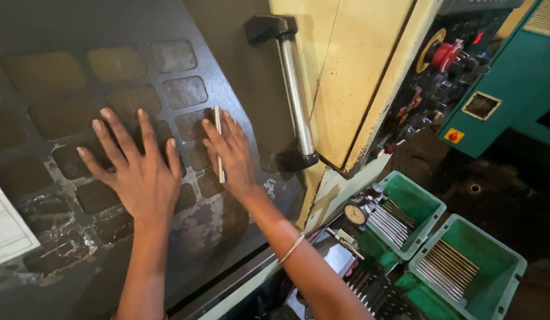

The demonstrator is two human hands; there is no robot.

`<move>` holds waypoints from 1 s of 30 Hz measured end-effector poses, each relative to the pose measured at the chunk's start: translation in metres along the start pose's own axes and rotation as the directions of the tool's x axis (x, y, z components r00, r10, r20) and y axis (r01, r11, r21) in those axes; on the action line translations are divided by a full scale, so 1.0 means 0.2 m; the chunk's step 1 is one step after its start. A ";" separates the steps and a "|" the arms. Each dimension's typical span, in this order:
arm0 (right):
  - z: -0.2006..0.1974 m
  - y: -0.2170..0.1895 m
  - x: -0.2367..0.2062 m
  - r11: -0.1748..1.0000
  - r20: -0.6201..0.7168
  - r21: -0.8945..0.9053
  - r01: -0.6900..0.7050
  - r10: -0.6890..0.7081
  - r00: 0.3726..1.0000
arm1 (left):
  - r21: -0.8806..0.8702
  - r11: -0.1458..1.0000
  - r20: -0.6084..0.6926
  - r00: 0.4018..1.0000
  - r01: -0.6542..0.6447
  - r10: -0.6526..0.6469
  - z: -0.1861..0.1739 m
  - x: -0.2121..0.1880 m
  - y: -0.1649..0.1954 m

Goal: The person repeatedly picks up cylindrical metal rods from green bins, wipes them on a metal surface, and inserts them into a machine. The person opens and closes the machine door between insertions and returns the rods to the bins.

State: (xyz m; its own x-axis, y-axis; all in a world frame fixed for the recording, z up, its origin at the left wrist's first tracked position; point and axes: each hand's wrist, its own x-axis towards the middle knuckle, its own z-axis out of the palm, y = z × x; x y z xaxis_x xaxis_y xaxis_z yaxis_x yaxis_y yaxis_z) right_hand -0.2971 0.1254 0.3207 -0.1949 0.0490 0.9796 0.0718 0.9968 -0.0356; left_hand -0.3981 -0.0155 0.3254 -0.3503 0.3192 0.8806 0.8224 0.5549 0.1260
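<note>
— What is the left hand (138, 172) doing?

— It is pressing flat against the dark machine door (61, 35), fingers spread wide and pointing up and away from the camera, palm down on the grid of worn square patches (186, 92). It is gripping nothing; the hand is fully opened out, and the forearm is rising straight up from the bottom edge of the view.

— And the right hand (233, 154)?

— It is lying against the same door, just beside the left, fingers straight and held close together. A thin metal rod (218, 145) is sitting under the thumb side of that hand, running roughly along the fingers, and the thumb and palm are pinning it there. So the right hand is holding the rod rather than clenching around it. The right forearm is coming in slantwise from the lower right, with a thin bracelet (291, 249) at the wrist.

— What is sitting around them?

— A long steel door handle (295, 95) is standing just right of the right hand. Further right, a control panel is showing a red knob (445, 54). Below it, two green bins (500, 284) are holding rows of similar metal rods, and a dial gauge (355, 214) is resting near the closer bin.
</note>
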 end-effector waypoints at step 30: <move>-0.01 0.02 -0.03 1.000 -0.001 0.016 0.016 -0.016 1.000 | 0.032 0.999 -0.025 1.000 -0.006 0.007 0.00 0.00 0.00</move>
State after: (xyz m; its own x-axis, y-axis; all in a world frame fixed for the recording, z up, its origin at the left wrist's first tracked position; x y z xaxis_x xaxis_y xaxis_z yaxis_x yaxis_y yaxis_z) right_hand -0.2946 0.1294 0.3149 -0.1949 0.0328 0.9803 0.0525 0.9984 -0.0230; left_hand -0.3978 -0.0146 0.3255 -0.3332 0.3035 0.8927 0.8097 0.5772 0.1060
